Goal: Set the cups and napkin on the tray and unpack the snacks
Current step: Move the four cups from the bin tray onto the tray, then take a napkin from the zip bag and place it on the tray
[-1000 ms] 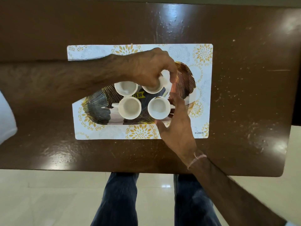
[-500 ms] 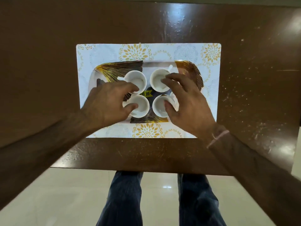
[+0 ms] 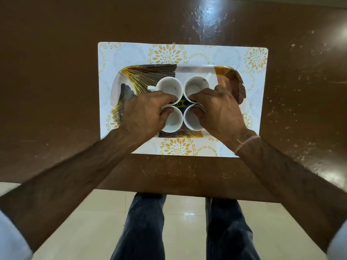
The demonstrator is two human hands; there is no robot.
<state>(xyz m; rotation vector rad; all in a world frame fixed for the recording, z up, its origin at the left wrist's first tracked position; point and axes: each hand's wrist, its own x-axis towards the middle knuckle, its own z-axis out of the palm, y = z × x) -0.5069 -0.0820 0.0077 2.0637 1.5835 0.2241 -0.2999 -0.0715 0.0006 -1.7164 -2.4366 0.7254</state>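
Four cups [image 3: 195, 86] crowd the tray [image 3: 230, 76]. The left hand [image 3: 144, 111] and right hand [image 3: 218, 111] pinch the 6 o'clock pair (rims touching); a nudge may topple neighbours.

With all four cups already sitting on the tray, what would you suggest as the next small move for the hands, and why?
Probably let go and lift both hands clear. The left hand and right hand grip the near cups, and all four stand grouped on the tray; no napkin or snacks are visible.

Head camera, steep downward view, close over table [image 3: 56, 72]
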